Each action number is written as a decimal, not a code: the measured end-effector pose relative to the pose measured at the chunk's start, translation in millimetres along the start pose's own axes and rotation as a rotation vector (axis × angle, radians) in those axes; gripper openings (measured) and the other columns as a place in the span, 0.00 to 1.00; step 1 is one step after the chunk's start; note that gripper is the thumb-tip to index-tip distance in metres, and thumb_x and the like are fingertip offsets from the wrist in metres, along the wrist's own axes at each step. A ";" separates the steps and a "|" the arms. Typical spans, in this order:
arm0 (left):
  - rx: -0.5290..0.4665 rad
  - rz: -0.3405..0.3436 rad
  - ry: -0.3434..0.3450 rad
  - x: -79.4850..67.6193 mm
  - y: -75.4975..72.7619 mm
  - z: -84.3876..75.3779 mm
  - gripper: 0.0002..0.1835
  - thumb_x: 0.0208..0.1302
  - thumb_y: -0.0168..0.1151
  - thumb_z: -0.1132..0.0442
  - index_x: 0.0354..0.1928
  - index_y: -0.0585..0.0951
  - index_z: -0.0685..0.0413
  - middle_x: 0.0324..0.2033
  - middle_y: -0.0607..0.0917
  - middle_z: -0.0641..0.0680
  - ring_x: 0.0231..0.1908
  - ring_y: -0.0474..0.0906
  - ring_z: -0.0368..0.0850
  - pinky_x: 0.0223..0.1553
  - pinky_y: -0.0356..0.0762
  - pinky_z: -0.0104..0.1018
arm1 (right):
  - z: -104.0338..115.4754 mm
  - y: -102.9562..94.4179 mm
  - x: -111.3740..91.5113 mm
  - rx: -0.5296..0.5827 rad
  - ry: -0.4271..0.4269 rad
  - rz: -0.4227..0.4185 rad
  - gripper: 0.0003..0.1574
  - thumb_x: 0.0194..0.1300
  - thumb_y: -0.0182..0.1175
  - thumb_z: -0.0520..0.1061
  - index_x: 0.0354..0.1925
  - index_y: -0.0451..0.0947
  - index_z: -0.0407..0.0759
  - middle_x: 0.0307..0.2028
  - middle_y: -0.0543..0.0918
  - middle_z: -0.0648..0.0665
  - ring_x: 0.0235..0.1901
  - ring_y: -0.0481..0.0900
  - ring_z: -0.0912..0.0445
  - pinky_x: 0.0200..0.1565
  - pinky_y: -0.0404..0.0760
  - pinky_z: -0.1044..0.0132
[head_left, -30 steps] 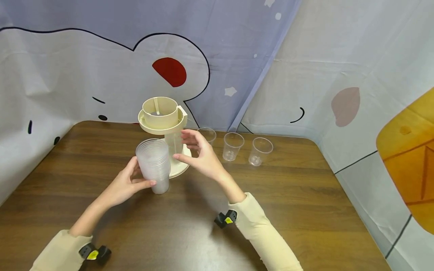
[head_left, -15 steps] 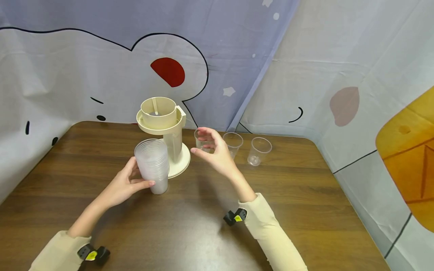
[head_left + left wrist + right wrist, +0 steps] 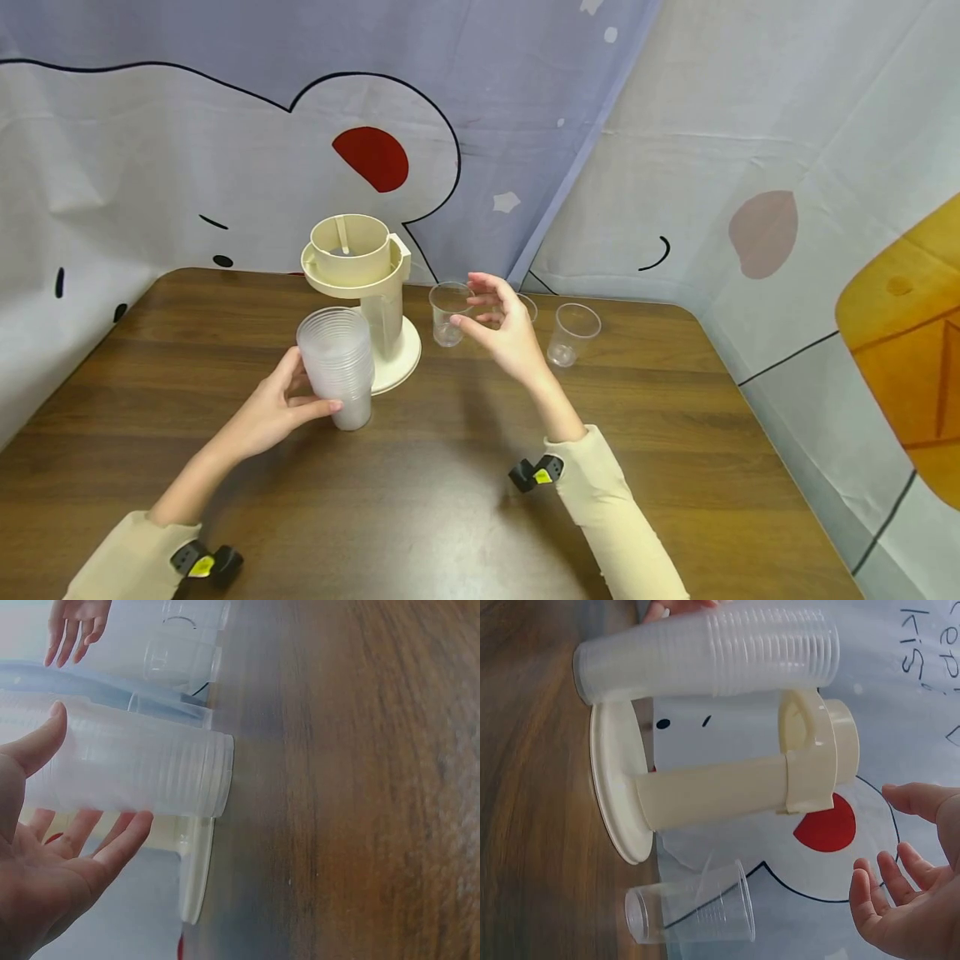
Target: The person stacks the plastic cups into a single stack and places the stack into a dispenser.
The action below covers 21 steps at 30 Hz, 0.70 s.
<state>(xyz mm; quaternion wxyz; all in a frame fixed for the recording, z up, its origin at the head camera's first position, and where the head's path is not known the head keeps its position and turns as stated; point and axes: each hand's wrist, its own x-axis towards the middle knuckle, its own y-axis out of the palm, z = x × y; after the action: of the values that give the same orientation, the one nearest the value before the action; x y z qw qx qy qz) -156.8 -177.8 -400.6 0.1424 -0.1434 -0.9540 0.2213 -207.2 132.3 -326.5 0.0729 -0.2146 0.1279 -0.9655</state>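
Left hand [image 3: 281,408]: pinching 1 stack of clear cups [image 3: 341,367] between thumb and fingers, on the lower part of the stack. The stack is held mouth up; whether its base bears on the surface [image 3: 450,517] cannot be determined.

Right hand [image 3: 504,329]: spread, raised, thumb set apart from the loosely bent fingers. The left wrist view shows it apart from the cups.

Stand: the cream stand [image 3: 386,325] is upright between the 2 hands, just beyond the stack. Its round base lies partly behind the stack.

Single cups: 3, upright in a row beyond the right hand. The first cup [image 3: 447,321] is located to the left of the right hand's fingers, the middle cup [image 3: 531,310] is partly hidden behind them, and the third cup [image 3: 572,337] is to their right.

Edges: the far edge of the surface runs just behind the cup row, with a curtain [image 3: 525,125] beyond. The left edge is well outside the left hand; the right edge is well outside the right hand. A gap separates the right hand from the stack, and wood extends from there toward the near side between the forearms.

Count: 2 hands, 1 stack, 1 stand, 3 single cups. Cups within the stack: not countable.
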 end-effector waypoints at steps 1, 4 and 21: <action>-0.001 0.000 0.000 0.1 0.1 0.1 0.41 0.60 0.68 0.64 0.69 0.54 0.55 0.60 0.71 0.61 0.55 0.74 0.41 0.51 0.82 0.41 | -0.3 -1.9 -0.3 -0.001 0.003 -0.007 0.36 0.57 0.67 0.34 0.62 0.66 0.35 0.59 0.73 0.36 0.55 0.74 0.40 0.52 0.77 0.54; -0.006 0.002 0.003 0.5 0.2 0.2 0.41 0.59 0.68 0.64 0.69 0.54 0.56 0.60 0.71 0.62 0.52 0.73 0.30 0.51 0.82 0.40 | -2.0 -7.7 -1.7 -0.015 0.015 -0.032 0.36 0.57 0.67 0.34 0.62 0.66 0.36 0.58 0.74 0.37 0.55 0.74 0.41 0.51 0.77 0.53; -0.004 0.009 -0.004 1.0 -1.3 -0.8 0.42 0.59 0.68 0.64 0.69 0.54 0.55 0.61 0.70 0.62 0.51 0.72 0.27 0.51 0.81 0.38 | -21.3 -34.2 -16.9 -0.066 0.074 -0.094 0.37 0.57 0.66 0.34 0.63 0.64 0.34 0.61 0.71 0.34 0.57 0.70 0.40 0.57 0.74 0.43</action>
<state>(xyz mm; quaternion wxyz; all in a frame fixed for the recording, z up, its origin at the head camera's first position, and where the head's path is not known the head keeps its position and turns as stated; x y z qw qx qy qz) -157.7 -178.2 -399.1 0.1391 -0.1476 -0.9541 0.2204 -204.2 172.9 -342.2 0.0156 -0.1868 0.1522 -0.9704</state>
